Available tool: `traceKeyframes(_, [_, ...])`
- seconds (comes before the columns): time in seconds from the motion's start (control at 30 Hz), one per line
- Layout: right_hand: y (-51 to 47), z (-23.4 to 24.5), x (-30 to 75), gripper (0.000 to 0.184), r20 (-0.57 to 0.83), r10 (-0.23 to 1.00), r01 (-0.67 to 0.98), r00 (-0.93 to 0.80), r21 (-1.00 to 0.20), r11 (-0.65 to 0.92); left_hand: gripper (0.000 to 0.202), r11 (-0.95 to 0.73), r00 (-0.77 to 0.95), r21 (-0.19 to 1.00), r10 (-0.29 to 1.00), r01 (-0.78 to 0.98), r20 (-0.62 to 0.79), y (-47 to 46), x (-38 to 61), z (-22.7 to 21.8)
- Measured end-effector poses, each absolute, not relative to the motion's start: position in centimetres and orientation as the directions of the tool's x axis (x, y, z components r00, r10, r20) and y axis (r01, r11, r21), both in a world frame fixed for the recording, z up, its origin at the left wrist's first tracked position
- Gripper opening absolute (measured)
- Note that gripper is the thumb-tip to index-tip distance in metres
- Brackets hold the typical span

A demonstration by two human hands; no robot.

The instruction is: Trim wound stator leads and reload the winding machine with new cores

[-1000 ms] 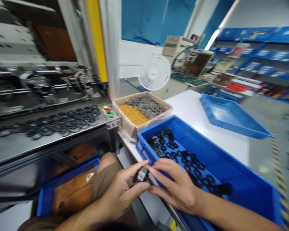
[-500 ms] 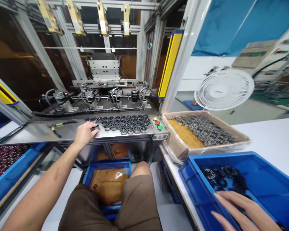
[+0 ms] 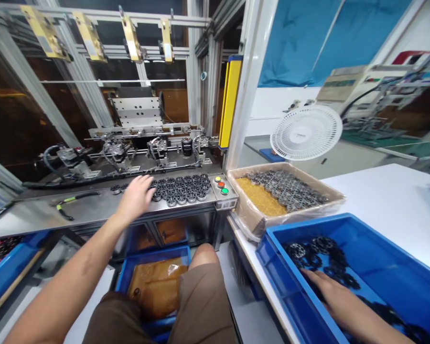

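Observation:
My left hand [image 3: 135,198] is over the steel ledge at the left end of a packed group of black slotted ring parts [image 3: 182,188]. Its thumb and fingers are apart, and the fingertips touch the nearest rings, which they partly cover. Down in the blue bin [image 3: 347,220] on the right, my right hand [image 3: 326,289] has its fingers curled around a dark ring part [image 3: 313,285] close to the bin's left wall. The thumb side is largely hidden. More black rings [image 3: 324,244] lie loosely in the bin beyond the fingers.
Behind the ledge stands a fixture machine [image 3: 157,148] with yellow light-curtain posts [image 3: 230,102]. A button box [image 3: 224,193] sits at the ledge's right end. Beside it are a lined carton [image 3: 258,224] of grey parts and a white fan [image 3: 306,133]. A cable [image 3: 62,210] lies left.
The view has turned right. My left hand has moved right against the group of rings, its pinch loosened. My right hand has gone from above the bin's edge down among the rings.

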State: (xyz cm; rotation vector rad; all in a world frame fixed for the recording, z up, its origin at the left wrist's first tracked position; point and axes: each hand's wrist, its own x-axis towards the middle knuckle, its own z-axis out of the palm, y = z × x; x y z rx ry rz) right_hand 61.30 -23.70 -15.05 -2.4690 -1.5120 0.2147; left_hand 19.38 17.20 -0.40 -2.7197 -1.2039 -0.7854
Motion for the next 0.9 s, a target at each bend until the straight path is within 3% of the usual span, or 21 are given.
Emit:
traceKeyframes(0.1, [-23.0,-14.4,60.2,0.046,-0.032,0.899,0.852,0.438,-0.306,-0.426,0.041,-0.832,0.737,0.086,0.529,0.548,0.421,13.3,27.7,1.4])
traceKeyframes(0.23, [-22.1,-11.6,58.9,0.042,-0.115,0.901,0.863,0.419,-0.259,-0.434,0.028,-0.925,0.892,0.080,0.378,0.370,0.247,8.9,39.3,2.4])
traceKeyframes(0.37, [-21.9,-8.9,56.9,0.028,-0.241,0.877,0.875,0.416,-0.156,-0.458,0.034,-0.925,0.929,0.116,0.368,0.361,0.043,6.6,46.2,2.2])
traceKeyframes(0.57, [-22.1,-8.5,56.6,0.018,-0.349,0.832,0.858,0.431,-0.128,-0.498,0.035,-0.920,0.914,0.079,0.367,0.384,-0.173,6.8,50.1,1.2])
traceKeyframes(0.77, [-22.0,-8.2,56.2,0.030,-0.436,0.804,0.875,0.405,-0.073,-0.480,0.036,-0.914,0.904,0.043,0.392,0.405,-0.173,5.4,53.0,-0.3])
traceKeyframes(0.9, [-21.9,-7.1,55.6,0.026,-0.445,0.806,0.887,0.391,-0.050,-0.458,0.037,-0.891,0.890,0.070,0.437,0.448,-0.130,5.9,54.9,-1.1])
